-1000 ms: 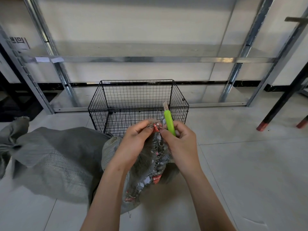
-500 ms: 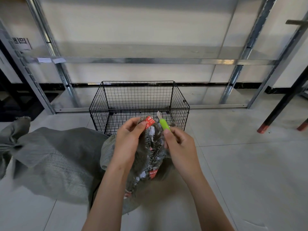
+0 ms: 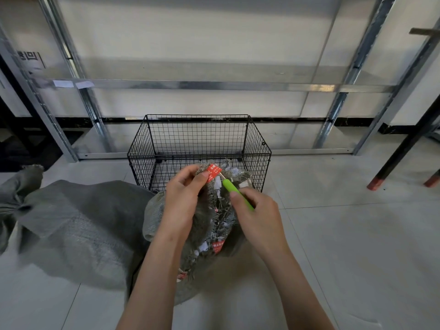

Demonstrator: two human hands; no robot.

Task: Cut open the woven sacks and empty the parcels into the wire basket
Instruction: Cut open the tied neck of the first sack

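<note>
- Sack (image 3: 214,225) of grey woven cloth stands on the floor (image 3: 345,246) just in front of the wire basket (image 3: 197,136), with its bunched, frayed neck raised between both hands.
- Left grip (image 3: 182,198) pinches the neck beside a red label (image 3: 213,171).
- Right grip (image 3: 258,215) is closed round a green knife (image 3: 237,195), whose tip points into the neck just beside the left fingertips.
- Blade is small and partly hidden, so I cannot tell for sure whether it touches the cloth.
- Risk: the blade works very near the left thumb, and a slip through the loose weave could nick it.
- Risk: a deep push could slash the parcels inside, which are out of sight.
- Risk: the basket shows no parcels yet, and a wide tear low on the sack could spill them on the floor short of it.
- Second sack (image 3: 71,222) lies to the left, knotted at its end and uncut as far as I can see.
</note>
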